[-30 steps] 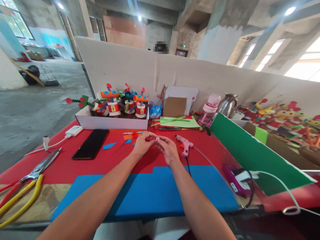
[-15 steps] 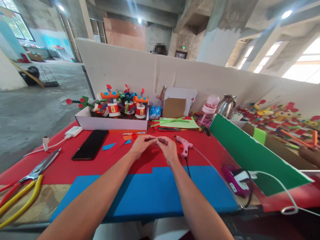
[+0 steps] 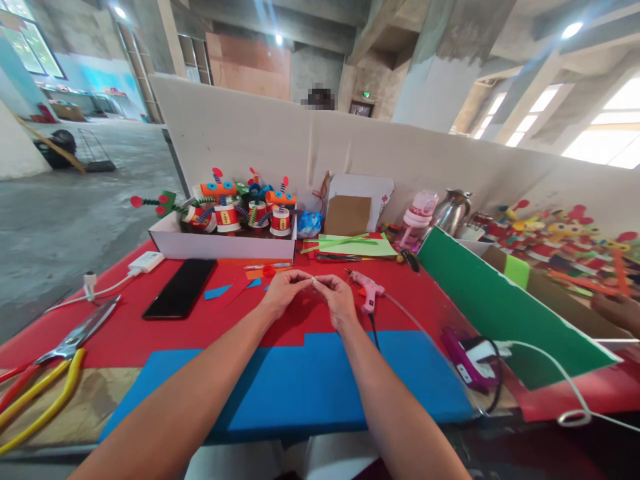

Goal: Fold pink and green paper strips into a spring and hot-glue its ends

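My left hand and my right hand meet fingertip to fingertip above the red table cover. Both are closed in a pinch around something tiny and pale, too small to name. A pink glue gun lies just right of my right hand, its nozzle pointing toward the fingers. Behind my left hand are a small red paper roll and a pen. Blue paper scraps and a red paper strip lie to the left. Beneath my forearms spreads a blue sheet.
A white box holds several paper-cup figures. Left are a black phone and large shears. A green board and a purple power socket stand right. Another person's hand holds an orange strip at far right.
My hands stay pinched together in nearly the same place, with only slight finger movement. At far right, the other person's hand and orange strip have shifted a little.
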Demonstrator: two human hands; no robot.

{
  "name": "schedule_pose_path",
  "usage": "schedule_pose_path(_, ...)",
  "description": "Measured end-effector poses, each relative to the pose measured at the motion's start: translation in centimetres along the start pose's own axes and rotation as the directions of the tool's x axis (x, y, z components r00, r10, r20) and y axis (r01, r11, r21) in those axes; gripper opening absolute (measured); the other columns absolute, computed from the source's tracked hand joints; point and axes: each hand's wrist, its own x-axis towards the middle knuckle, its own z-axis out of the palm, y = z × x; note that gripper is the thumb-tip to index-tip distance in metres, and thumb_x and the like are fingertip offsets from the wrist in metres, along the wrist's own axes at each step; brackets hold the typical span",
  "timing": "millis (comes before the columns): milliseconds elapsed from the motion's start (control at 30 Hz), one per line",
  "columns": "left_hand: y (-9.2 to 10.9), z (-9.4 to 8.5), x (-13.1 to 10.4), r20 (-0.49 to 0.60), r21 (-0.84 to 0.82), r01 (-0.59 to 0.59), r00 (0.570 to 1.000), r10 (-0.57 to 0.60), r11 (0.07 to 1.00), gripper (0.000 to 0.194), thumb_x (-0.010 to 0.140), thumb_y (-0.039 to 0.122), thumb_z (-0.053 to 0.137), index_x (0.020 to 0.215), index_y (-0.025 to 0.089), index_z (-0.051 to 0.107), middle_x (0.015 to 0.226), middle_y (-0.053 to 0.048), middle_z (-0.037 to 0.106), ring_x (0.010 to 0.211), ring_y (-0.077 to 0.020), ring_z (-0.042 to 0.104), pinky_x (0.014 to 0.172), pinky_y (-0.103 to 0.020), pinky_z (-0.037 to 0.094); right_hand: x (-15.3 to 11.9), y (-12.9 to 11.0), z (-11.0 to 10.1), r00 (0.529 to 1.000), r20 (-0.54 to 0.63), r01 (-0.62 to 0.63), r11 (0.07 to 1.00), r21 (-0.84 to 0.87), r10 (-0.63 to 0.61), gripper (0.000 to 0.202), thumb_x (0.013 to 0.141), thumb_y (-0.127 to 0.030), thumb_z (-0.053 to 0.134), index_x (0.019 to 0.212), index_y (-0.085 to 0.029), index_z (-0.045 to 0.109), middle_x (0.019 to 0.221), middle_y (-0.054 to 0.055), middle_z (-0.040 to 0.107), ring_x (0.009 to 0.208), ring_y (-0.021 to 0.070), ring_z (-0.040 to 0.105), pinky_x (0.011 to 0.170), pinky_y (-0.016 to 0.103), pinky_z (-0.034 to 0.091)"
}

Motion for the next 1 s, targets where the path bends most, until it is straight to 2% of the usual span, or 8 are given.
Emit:
schedule_pose_path(167, -0.24, -0.1, 0.07, -0.003, -0.048, 0.05, 0.999, -0.05, 0.998, 0.026, 0.057, 0.033, 0.077, 0.073, 0.015, 0.069, 0.068, -0.002, 0.068, 0.063, -0.0135, 0.059, 0.064, -0.026, 0.046, -0.09, -0.04, 0.12, 0.999, 0.021, -0.034, 0.998, 0.044, 0.033, 0.026, 0.053, -0.03, 0.08, 0.074, -0.018, 0.068, 0.069, 0.0, 0.071, 0.065, 0.0138, 0.064, 0.07, 0.028, 0.052)
schedule_pose_path(300, -0.37, -0.17, 0.12, -0.011, -0.137, 0.089, 0.996, -0.091, 0.987, 0.031, 0.056, 0.036, 0.078, 0.076, 0.015, 0.067, 0.066, -0.001, 0.066, 0.06, -0.0135, 0.059, 0.058, -0.026, 0.047, -0.03, -0.15, 0.26, 0.998, 0.023, -0.062, 0.991, 0.119, 0.06, 0.033, 0.059, -0.04, 0.077, 0.083, -0.019, 0.067, 0.074, 0.001, 0.072, 0.072, 0.0164, 0.068, 0.073, 0.032, 0.054)
schedule_pose_path(367, -0.37, -0.13, 0.11, -0.014, -0.155, 0.094, 0.995, -0.097, 0.983, 0.032, 0.055, 0.036, 0.079, 0.075, 0.014, 0.067, 0.065, -0.001, 0.065, 0.057, -0.0126, 0.058, 0.054, -0.025, 0.046, -0.04, -0.15, 0.34, 0.997, 0.037, -0.066, 0.993, 0.101, 0.063, 0.035, 0.061, -0.044, 0.076, 0.083, -0.019, 0.065, 0.076, 0.003, 0.072, 0.072, 0.0172, 0.069, 0.073, 0.033, 0.055)
schedule_pose_path(467, -0.31, -0.01, 0.05, 0.0, -0.175, 0.119, 0.993, -0.121, 0.977, 0.035, 0.053, 0.037, 0.08, 0.074, 0.014, 0.066, 0.064, -0.002, 0.065, 0.054, -0.0116, 0.057, 0.049, -0.023, 0.045, -0.19, -0.13, 0.48, 0.998, 0.062, -0.025, 0.999, 0.02, 0.024, 0.036, 0.057, -0.041, 0.078, 0.081, -0.018, 0.064, 0.077, 0.003, 0.072, 0.069, 0.0176, 0.069, 0.073, 0.033, 0.056)
schedule_pose_path(600, -0.17, 0.1, -0.13, 0.031, -0.156, 0.125, 0.992, -0.121, 0.98, 0.036, 0.054, 0.037, 0.081, 0.075, 0.013, 0.066, 0.064, -0.002, 0.065, 0.055, -0.0113, 0.057, 0.05, -0.023, 0.046, -0.34, -0.12, 0.48, 0.999, 0.025, 0.036, 0.997, -0.064, -0.034, 0.034, 0.054, -0.041, 0.079, 0.073, -0.018, 0.063, 0.068, 0.001, 0.071, 0.063, 0.018, 0.068, 0.069, 0.033, 0.057)
schedule_pose_path(767, -0.06, 0.08, -0.25, 0.048, -0.112, 0.142, 0.989, -0.138, 0.983, 0.033, 0.055, 0.036, 0.081, 0.073, 0.013, 0.065, 0.062, 0.0, 0.064, 0.053, -0.0098, 0.055, 0.049, -0.022, 0.045, -0.18, 0.04, 0.35, 0.999, 0.024, 0.046, 0.995, -0.086, -0.044, 0.029, 0.056, -0.041, 0.078, 0.066, -0.019, 0.063, 0.061, -0.001, 0.069, 0.061, 0.0178, 0.067, 0.067, 0.032, 0.056)
schedule_pose_path(1000, -0.02, 0.04, -0.26, 0.032, -0.083, 0.121, 0.992, -0.119, 0.989, 0.033, 0.053, 0.036, 0.08, 0.072, 0.013, 0.065, 0.059, 0.0, 0.063, 0.052, -0.0101, 0.054, 0.049, -0.022, 0.044, -0.1, 0.17, 0.32, 0.999, 0.018, 0.035, 0.996, -0.081, -0.034, 0.027, 0.055, -0.039, 0.078, 0.067, -0.019, 0.064, 0.062, -0.001, 0.069, 0.059, 0.0168, 0.066, 0.066, 0.032, 0.054)
